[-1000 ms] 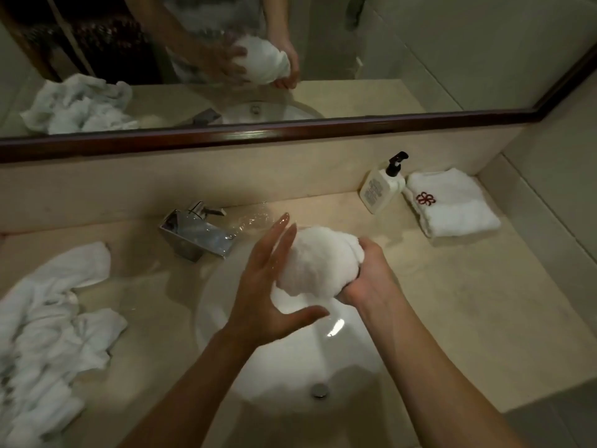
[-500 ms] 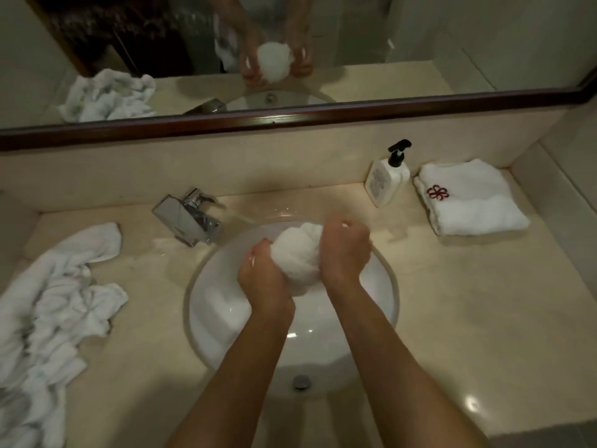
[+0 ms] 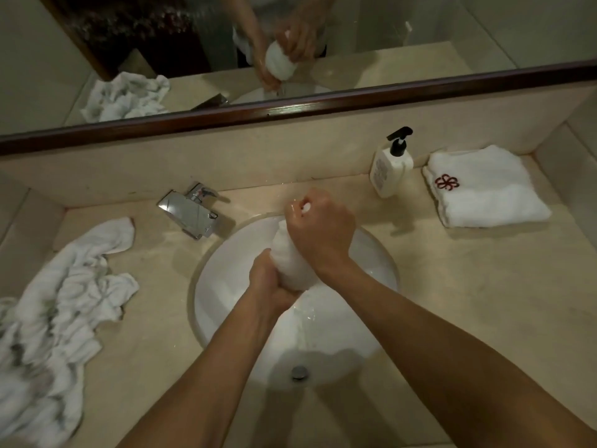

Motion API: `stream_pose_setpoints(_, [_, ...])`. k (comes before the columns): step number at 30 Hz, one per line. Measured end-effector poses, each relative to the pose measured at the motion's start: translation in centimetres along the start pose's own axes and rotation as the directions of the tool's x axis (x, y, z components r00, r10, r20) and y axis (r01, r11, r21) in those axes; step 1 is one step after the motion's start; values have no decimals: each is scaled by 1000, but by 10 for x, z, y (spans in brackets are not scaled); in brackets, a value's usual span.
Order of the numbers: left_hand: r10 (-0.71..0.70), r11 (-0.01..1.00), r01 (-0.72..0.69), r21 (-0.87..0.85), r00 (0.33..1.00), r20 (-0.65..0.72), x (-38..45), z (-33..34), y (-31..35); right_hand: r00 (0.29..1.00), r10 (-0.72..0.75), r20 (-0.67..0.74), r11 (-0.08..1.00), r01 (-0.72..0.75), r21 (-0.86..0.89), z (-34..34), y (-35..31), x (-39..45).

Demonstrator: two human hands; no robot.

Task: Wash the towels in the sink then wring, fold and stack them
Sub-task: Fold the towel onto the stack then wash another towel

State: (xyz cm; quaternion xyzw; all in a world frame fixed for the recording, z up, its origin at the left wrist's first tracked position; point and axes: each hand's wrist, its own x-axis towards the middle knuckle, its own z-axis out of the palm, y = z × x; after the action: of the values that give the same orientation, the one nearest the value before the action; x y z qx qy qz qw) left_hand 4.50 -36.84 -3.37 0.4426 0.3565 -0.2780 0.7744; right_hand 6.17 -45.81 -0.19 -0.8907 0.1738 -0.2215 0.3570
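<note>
Wringing towel [image 3: 292, 263] over sink [image 3: 381, 253], frame centre. My left hand [image 3: 271, 286] fisted round lower end, right hand [image 3: 319, 234] fisted on top. Twist opposite ways, keep low so drips land in bowl.

One head-worn wide-angle view only, from above, facing forward and down. Close over the sink [image 3: 371, 253] and both forearms; counter [image 3: 468, 302] filling the frame to left and right. Mirror [image 3: 420, 43] along the top edge. No second view to share.

left: towel heap [image 3: 61, 305] | rear: faucet [image 3: 190, 211] | right counter [image 3: 484, 286]: open
</note>
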Motion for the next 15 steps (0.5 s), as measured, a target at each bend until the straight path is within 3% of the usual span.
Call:
stream_pose_setpoints(5, [-18, 998, 20, 53, 1000, -23, -1, -3, 6, 999, 38, 3, 998, -38, 46, -2, 4, -3])
stream_pose_setpoints(10, [38, 998, -37, 49, 999, -7, -7, -11, 8, 977, 211, 15, 967, -211, 141, -9, 5, -13])
stream_pose_setpoints(13, [-110, 994, 104, 41, 979, 174, -16, -23, 5, 961, 278, -7, 936, -269, 226, -23, -5, -23])
stream_pose_setpoints(15, [-192, 980, 166, 106, 923, 332, -23, -33, 5, 931, 366, 4, 898, -354, 261, -33, -6, -30])
